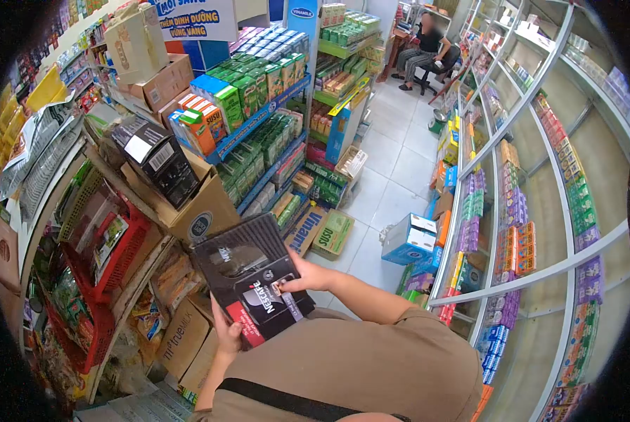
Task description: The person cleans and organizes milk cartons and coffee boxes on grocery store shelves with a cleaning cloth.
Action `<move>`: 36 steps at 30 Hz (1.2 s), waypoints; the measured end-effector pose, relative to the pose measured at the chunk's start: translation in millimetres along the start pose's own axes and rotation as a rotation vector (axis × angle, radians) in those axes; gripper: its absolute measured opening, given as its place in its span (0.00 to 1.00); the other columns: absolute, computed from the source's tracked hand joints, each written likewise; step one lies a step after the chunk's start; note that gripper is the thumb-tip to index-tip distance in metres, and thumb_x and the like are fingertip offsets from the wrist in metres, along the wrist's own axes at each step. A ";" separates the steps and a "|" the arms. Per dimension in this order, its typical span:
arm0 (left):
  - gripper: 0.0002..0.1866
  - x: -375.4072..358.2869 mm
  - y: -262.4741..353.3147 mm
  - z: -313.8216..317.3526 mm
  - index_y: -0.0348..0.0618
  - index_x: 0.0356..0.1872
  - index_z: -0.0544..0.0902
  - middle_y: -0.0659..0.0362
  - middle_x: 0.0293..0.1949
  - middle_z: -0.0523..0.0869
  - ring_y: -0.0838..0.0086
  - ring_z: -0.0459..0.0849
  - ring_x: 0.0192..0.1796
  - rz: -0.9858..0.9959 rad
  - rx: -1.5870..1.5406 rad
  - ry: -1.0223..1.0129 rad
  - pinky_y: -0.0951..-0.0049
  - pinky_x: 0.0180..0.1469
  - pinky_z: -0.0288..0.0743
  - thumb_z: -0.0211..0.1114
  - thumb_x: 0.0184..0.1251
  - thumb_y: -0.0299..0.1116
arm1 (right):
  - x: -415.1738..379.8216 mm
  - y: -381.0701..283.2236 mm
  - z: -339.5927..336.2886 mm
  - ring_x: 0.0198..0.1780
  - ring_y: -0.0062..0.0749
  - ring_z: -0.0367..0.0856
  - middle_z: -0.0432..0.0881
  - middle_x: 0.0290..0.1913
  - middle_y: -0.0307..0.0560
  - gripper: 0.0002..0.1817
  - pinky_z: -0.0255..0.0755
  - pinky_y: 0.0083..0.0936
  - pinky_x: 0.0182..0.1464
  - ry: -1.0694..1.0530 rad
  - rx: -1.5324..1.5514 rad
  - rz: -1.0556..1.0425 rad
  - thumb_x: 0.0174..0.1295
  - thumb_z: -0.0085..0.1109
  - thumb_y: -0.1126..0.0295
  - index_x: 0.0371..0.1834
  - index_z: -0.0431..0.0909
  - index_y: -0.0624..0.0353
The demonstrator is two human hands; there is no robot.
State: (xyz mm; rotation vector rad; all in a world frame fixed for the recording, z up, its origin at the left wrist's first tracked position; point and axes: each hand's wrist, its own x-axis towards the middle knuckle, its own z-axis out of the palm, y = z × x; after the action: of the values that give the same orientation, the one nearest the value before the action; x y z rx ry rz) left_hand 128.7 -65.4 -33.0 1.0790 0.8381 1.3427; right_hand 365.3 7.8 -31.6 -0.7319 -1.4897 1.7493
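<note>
Black Nescafe box [253, 279] held in both hands at centre frame, over a crowded shop aisle.
The left hand [225, 332] grips its lower edge from beneath, fingers curled on it; the right hand [308, 278] presses its right side with fingers spread. The box tilts, so a loosened grip could let it slide to the floor, or its upper corner could knock the carton [199, 204] of similar boxes just above-left.

A black coffee box [253, 281] is held by the left hand [225, 333] underneath and the right hand [306, 276] on top, beside stocked shelves [259, 112].
</note>
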 end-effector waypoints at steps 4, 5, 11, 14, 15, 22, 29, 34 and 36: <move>0.56 5.4 8.3 -1.8 0.33 0.67 0.50 0.51 0.61 0.62 0.65 0.62 0.64 0.047 0.188 0.033 0.67 0.64 0.54 0.64 0.46 0.64 | -5.7 2.2 12.3 0.64 0.32 0.58 0.55 0.66 0.50 0.57 0.51 0.27 0.65 0.123 0.125 0.080 0.47 0.64 0.69 0.71 0.28 0.59; 0.55 6.4 10.4 -4.6 0.33 0.67 0.51 0.51 0.61 0.62 0.65 0.63 0.63 0.071 0.293 0.059 0.67 0.64 0.55 0.62 0.47 0.65 | -7.2 1.2 14.1 0.62 0.31 0.60 0.57 0.65 0.49 0.56 0.54 0.27 0.64 0.127 0.157 0.102 0.47 0.63 0.70 0.72 0.29 0.56; 0.47 36.1 32.2 -26.4 0.32 0.64 0.58 0.53 0.57 0.63 0.64 0.64 0.61 0.245 0.444 0.183 0.67 0.64 0.54 0.53 0.55 0.64 | -10.8 34.5 13.6 0.48 0.25 0.71 0.67 0.53 0.45 0.49 0.67 0.25 0.52 0.071 0.283 0.181 0.51 0.61 0.69 0.71 0.35 0.53; 0.41 61.4 54.6 -25.8 0.33 0.62 0.61 0.54 0.56 0.65 0.68 0.65 0.60 0.243 0.244 0.182 0.68 0.63 0.55 0.53 0.58 0.60 | -10.5 20.5 32.1 0.42 0.24 0.75 0.74 0.42 0.43 0.43 0.70 0.24 0.47 0.121 0.346 0.159 0.53 0.59 0.70 0.68 0.41 0.55; 0.40 67.2 56.6 -22.9 0.33 0.61 0.63 0.55 0.55 0.66 0.69 0.66 0.60 0.268 0.192 0.174 0.68 0.63 0.56 0.53 0.59 0.59 | -11.2 18.7 34.5 0.42 0.23 0.75 0.74 0.42 0.43 0.43 0.71 0.23 0.47 0.105 0.361 0.167 0.53 0.59 0.70 0.68 0.41 0.54; 0.21 25.3 34.1 -17.9 0.38 0.33 0.72 0.60 0.36 0.73 0.73 0.71 0.41 0.243 0.326 0.192 0.76 0.48 0.60 0.54 0.59 0.50 | -14.3 43.4 28.2 0.49 0.26 0.72 0.68 0.56 0.45 0.48 0.66 0.25 0.55 0.157 0.437 0.195 0.53 0.57 0.71 0.71 0.33 0.52; 0.21 -42.1 18.8 -39.5 0.37 0.30 0.70 0.58 0.33 0.69 0.73 0.67 0.39 0.196 0.317 0.120 0.75 0.44 0.59 0.55 0.58 0.49 | -10.2 23.3 28.9 0.49 0.24 0.72 0.70 0.53 0.43 0.50 0.67 0.24 0.54 0.081 0.324 0.238 0.54 0.55 0.71 0.72 0.27 0.51; 0.18 23.0 42.1 -33.8 0.36 0.38 0.69 0.55 0.41 0.69 0.69 0.69 0.47 0.490 0.238 0.234 0.70 0.55 0.59 0.50 0.66 0.45 | -0.4 9.6 42.8 0.44 0.22 0.73 0.73 0.44 0.42 0.43 0.70 0.24 0.48 -0.003 0.314 0.173 0.54 0.56 0.71 0.69 0.40 0.54; 0.17 53.5 50.2 -35.2 0.36 0.41 0.70 0.55 0.45 0.70 0.68 0.68 0.50 0.439 0.132 0.270 0.70 0.58 0.58 0.50 0.67 0.43 | 0.5 12.7 43.3 0.44 0.23 0.74 0.73 0.45 0.43 0.44 0.70 0.24 0.49 -0.035 0.287 0.179 0.53 0.57 0.70 0.69 0.39 0.54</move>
State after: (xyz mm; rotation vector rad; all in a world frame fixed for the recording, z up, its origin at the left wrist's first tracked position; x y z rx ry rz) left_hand 83.7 -12.3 9.2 1.2502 0.9298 1.8522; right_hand 328.5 -17.8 -36.6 -0.7040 -1.1896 2.0663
